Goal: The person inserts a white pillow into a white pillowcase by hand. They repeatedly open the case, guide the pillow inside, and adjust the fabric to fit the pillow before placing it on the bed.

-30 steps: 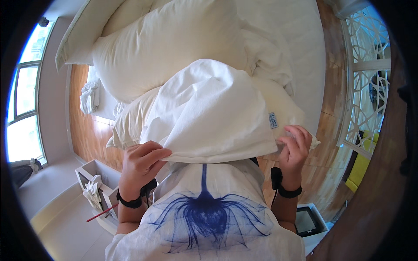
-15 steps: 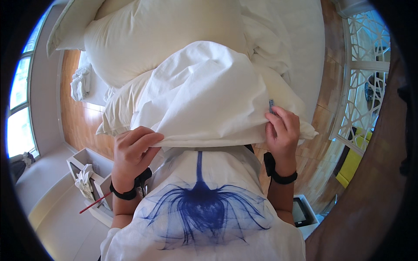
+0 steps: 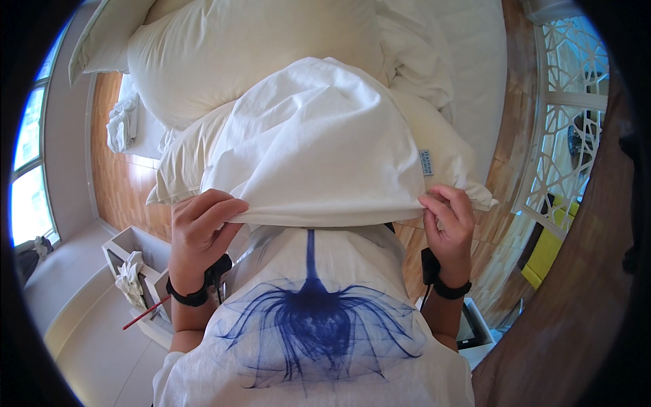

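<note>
Fingers (image 3: 224,210) of the left hand (image 3: 196,227) closed, thumb against fingertips, pinching the near left corner of a white cloth (image 3: 319,149). Right hand (image 3: 451,220): thumb and fingertips likewise closed on the near right corner of the cloth. Near hem of the cloth runs almost straight between the two hands, just in front of the wearer's shirt (image 3: 319,319), which is white with a dark blue print. Cloth surface loosely creased, far edge rounded.

Under the cloth: cream pillow (image 3: 193,152), its ends projecting beyond the cloth on both left and right. Whether any part of the pillow sits inside the cloth: cannot tell. Small blue label (image 3: 426,163) beside the cloth's right edge, above the right fingertips.

Surroundings, all relative to the cloth. Beyond it: larger cream pillow (image 3: 258,61). Far right of it: bed (image 3: 475,81) with white covering. Well to the left: folded white linen (image 3: 122,125). Lower left: pale open box (image 3: 135,241), crumpled white fabric (image 3: 130,278) on it, thin red stick (image 3: 146,313) near its side. Well to the right: white lattice screen (image 3: 573,136); lower right, yellow item (image 3: 542,258). Dark band (image 3: 453,290) on the right wrist.
</note>
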Demonstrator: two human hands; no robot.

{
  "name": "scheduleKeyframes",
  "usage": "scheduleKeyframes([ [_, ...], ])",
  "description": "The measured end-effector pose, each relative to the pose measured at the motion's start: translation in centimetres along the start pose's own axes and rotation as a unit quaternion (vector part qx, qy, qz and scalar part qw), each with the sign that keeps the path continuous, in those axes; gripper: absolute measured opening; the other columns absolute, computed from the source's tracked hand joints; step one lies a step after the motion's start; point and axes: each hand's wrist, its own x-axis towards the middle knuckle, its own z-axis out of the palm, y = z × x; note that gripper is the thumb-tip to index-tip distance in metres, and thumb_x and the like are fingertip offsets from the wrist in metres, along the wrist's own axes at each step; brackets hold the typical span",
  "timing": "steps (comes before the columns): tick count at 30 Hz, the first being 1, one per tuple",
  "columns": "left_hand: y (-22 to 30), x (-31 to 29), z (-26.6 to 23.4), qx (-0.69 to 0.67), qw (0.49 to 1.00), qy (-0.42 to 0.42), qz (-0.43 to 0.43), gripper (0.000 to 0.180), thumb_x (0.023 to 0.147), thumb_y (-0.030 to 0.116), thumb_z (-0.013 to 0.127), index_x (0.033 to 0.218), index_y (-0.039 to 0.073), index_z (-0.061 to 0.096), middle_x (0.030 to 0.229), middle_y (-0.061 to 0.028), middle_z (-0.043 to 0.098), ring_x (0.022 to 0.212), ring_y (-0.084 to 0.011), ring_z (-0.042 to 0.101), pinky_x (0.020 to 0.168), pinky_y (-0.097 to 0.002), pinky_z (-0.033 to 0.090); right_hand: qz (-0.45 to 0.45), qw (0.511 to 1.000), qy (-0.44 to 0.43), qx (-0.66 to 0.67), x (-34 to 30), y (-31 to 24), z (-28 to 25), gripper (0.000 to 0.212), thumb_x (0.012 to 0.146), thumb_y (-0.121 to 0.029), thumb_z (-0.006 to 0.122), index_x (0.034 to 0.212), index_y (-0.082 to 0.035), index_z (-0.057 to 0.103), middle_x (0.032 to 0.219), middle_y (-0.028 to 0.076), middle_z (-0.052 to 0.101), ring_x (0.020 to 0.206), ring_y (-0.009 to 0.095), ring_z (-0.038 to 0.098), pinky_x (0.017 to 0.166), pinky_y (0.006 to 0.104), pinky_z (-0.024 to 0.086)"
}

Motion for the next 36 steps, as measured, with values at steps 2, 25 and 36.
scheduleKeyframes([
  [2,0.0,0.1,0.0,0.004,1.000,-0.006,0.003,0.028,0.061,0.002,0.075,0.089,0.005,0.071,0.078,-0.0066,0.065,0.063,-0.0224,0.062,0.059,-0.0309,0.049,-0.001,1.000,0.000,-0.005,-0.2,0.1,0.2,0.025,0.067,0.009,0.071,0.090,-0.001,0.069,0.100,0.012,0.065,0.088,0.031,0.062,0.077,0.0390,0.050],
  [25,0.1,2.0,-3.1,0.035,0.993,0.079,0.080,0.029,0.062,-0.005,0.067,0.089,0.005,0.071,0.080,-0.0076,0.065,0.064,-0.0237,0.064,0.058,-0.0321,0.050,-0.031,0.989,0.093,0.112,4.5,0.1,-1.1,0.019,0.075,0.007,0.071,0.088,-0.004,0.062,0.100,0.012,0.071,0.086,0.025,0.062,0.075,0.0331,0.050],
  [36,5.9,8.1,-11.4,0.187,0.895,0.300,0.274,0.022,0.064,0.009,0.070,0.086,0.005,0.071,0.081,-0.0084,0.067,0.065,-0.0212,0.065,0.057,-0.0303,0.048,-0.084,0.878,0.450,0.141,8.8,-5.1,-5.7,0.020,0.094,-0.017,0.067,0.094,-0.003,0.052,0.091,0.020,0.068,0.082,0.025,0.063,0.082,0.0386,0.052],
])
